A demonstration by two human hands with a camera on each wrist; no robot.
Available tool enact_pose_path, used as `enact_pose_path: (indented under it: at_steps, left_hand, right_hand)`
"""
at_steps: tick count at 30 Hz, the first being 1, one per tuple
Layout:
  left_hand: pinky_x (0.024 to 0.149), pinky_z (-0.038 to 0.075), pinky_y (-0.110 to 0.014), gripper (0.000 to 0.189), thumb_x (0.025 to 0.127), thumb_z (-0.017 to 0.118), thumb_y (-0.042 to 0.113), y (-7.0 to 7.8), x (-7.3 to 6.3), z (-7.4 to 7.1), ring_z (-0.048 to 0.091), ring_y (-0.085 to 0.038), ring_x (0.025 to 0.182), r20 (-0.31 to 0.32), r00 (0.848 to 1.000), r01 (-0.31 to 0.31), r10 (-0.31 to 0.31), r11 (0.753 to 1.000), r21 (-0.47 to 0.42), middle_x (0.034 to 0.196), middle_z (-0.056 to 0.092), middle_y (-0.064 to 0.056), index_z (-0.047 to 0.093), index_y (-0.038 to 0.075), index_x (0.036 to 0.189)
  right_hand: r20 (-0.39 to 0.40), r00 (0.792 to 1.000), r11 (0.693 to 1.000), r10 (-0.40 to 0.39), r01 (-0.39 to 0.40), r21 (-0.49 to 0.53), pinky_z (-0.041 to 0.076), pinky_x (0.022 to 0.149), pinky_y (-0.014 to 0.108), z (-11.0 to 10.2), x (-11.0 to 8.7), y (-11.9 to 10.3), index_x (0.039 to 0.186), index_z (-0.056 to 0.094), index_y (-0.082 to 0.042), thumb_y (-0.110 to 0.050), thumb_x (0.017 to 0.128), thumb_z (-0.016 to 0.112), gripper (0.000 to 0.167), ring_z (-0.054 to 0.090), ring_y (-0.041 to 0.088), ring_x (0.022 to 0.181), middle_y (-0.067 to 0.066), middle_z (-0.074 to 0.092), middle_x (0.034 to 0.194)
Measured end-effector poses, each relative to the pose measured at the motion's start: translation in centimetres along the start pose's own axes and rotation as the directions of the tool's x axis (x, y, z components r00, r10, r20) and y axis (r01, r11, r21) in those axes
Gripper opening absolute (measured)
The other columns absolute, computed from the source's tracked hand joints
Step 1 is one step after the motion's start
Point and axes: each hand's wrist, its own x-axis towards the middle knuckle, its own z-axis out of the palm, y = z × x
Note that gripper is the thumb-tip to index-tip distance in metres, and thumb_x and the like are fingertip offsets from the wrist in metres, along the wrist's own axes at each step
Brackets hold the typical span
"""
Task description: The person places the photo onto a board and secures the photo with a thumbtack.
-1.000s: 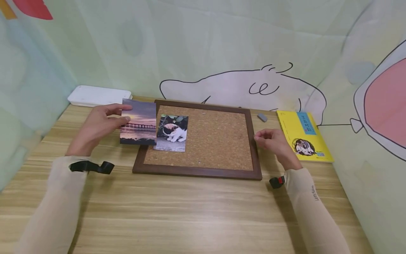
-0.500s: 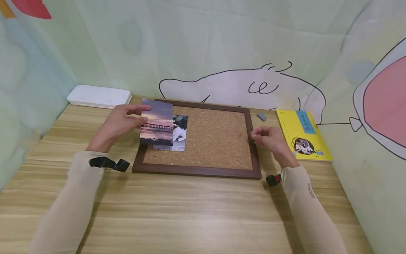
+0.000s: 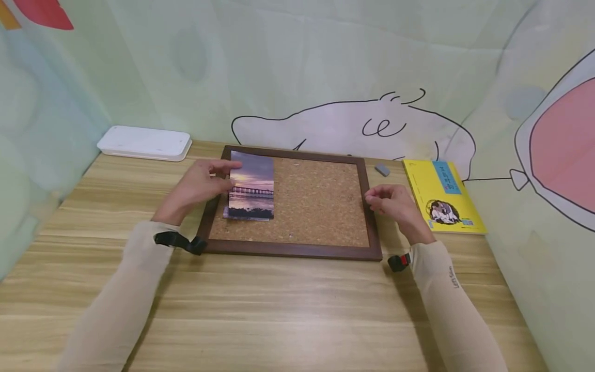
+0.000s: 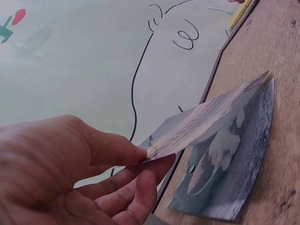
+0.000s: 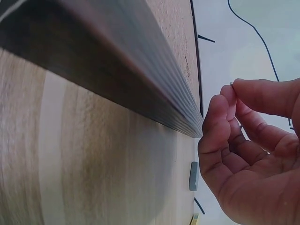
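Observation:
My left hand (image 3: pixel 200 183) pinches a sunset pier photo (image 3: pixel 253 194) by its left edge, thumb against fingers. The left wrist view shows this photo tilted above a cat photo (image 4: pixel 229 159) that lies on the corkboard (image 3: pixel 321 206). A small pin (image 4: pixel 192 168) sits in the cat photo, which the pier photo mostly covers in the head view. My right hand (image 3: pixel 395 204) is at the board's right frame, thumb and index tips pressed together. Between them shows a tiny pale speck (image 5: pixel 232 84), mostly hidden; I cannot tell its kind.
A white case (image 3: pixel 144 142) stands at the back left of the wooden table (image 3: pixel 297 305). To the right lie a grey eraser (image 3: pixel 382 170) and a yellow book (image 3: pixel 441 196). Small clear pins sit at the cork's upper and lower middle. A printed curtain hangs behind.
My left hand has carried the pier photo rightward, from the board's left edge to over the cat photo. My right hand has shifted slightly left, fingertips still together.

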Motion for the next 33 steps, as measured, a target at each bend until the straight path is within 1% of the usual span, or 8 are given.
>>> enact_pose_path:
  at_steps: [2,5,9,16,20,23,26,33]
  left_hand:
    - [0.075,0.054,-0.02,0.054,0.098,0.067,0.009,0.2,0.2,0.4,0.059,-0.007,0.09,0.007,1.0,-0.002,0.002,1.0,-0.009,0.144,0.061,-0.02,0.061,0.01,0.152]
    - [0.073,0.053,-0.018,0.054,0.097,0.067,0.007,0.3,0.5,1.0,0.06,-0.006,0.089,0.005,1.0,-0.004,0.004,1.0,-0.007,0.149,0.062,-0.023,0.062,0.008,0.151]
    - [0.075,0.056,-0.016,0.05,0.098,0.068,0.006,0.5,1.0,1.9,0.067,-0.006,0.091,-0.007,1.0,0.0,0.0,1.0,-0.013,0.143,0.066,-0.026,0.065,0.006,0.147]
    - [0.079,0.056,-0.016,0.047,0.099,0.069,0.008,1.0,1.7,3.2,0.072,-0.024,0.109,-0.013,1.0,-0.013,0.013,1.0,0.012,0.147,0.067,-0.022,0.067,0.008,0.146]
    - [0.08,0.056,-0.017,0.047,0.099,0.069,0.009,1.4,2.0,3.6,0.074,-0.03,0.114,-0.003,1.0,-0.025,0.025,0.999,0.033,0.148,0.067,-0.02,0.066,0.008,0.146]
    - [0.082,0.056,-0.019,0.047,0.1,0.069,0.01,1.8,2.1,3.9,0.074,-0.033,0.117,0.007,0.999,-0.037,0.037,0.999,0.039,0.146,0.068,-0.021,0.066,0.008,0.147]
    - [0.083,0.057,-0.023,0.046,0.101,0.067,0.009,2.3,2.3,4.2,0.074,-0.035,0.118,0.022,0.999,-0.043,0.042,0.999,0.018,0.145,0.068,-0.022,0.066,0.008,0.147]
    - [0.08,0.059,-0.031,0.047,0.1,0.065,0.008,2.9,2.9,5.1,0.074,-0.037,0.116,0.036,0.999,-0.026,0.026,1.0,-0.005,0.146,0.064,-0.022,0.066,0.011,0.147]
  right_hand:
    - [0.003,1.0,1.0,-0.008,0.008,0.008,0.051,0.087,0.031,0.0,0.0,0.0,0.124,0.069,-0.003,-0.024,0.106,0.067,0.027,0.063,0.019,0.099,0.002,0.07,0.108]
    - [0.009,1.0,1.0,-0.016,0.016,0.014,0.051,0.086,0.03,0.1,0.0,0.1,0.123,0.069,-0.003,-0.024,0.106,0.067,0.027,0.063,0.018,0.098,0.002,0.07,0.107]
    - [0.012,1.0,1.0,-0.021,0.021,0.016,0.051,0.086,0.03,0.1,0.1,0.1,0.123,0.069,-0.003,-0.024,0.106,0.067,0.027,0.063,0.018,0.097,0.002,0.07,0.107]
    - [0.02,1.0,0.999,-0.024,0.023,0.026,0.051,0.084,0.03,0.0,0.1,0.1,0.122,0.069,-0.002,-0.023,0.106,0.067,0.027,0.062,0.017,0.095,0.001,0.069,0.103]
    - [0.022,1.0,0.999,-0.023,0.022,0.03,0.051,0.084,0.03,0.1,0.2,0.1,0.123,0.069,-0.001,-0.022,0.106,0.067,0.027,0.062,0.017,0.095,0.0,0.069,0.102]
    - [0.022,0.999,0.999,-0.026,0.025,0.034,0.051,0.083,0.03,0.1,0.3,0.1,0.123,0.068,0.0,-0.021,0.106,0.067,0.027,0.062,0.017,0.094,-0.002,0.069,0.099]
    - [0.024,0.999,0.999,-0.03,0.029,0.037,0.051,0.083,0.029,0.2,0.4,0.1,0.123,0.068,0.001,-0.02,0.106,0.066,0.027,0.062,0.017,0.093,-0.002,0.068,0.098]
    - [0.02,1.0,0.999,-0.02,0.02,0.039,0.051,0.083,0.029,0.3,0.4,-0.1,0.124,0.068,-0.001,-0.02,0.106,0.066,0.027,0.062,0.019,0.095,0.003,0.068,0.103]
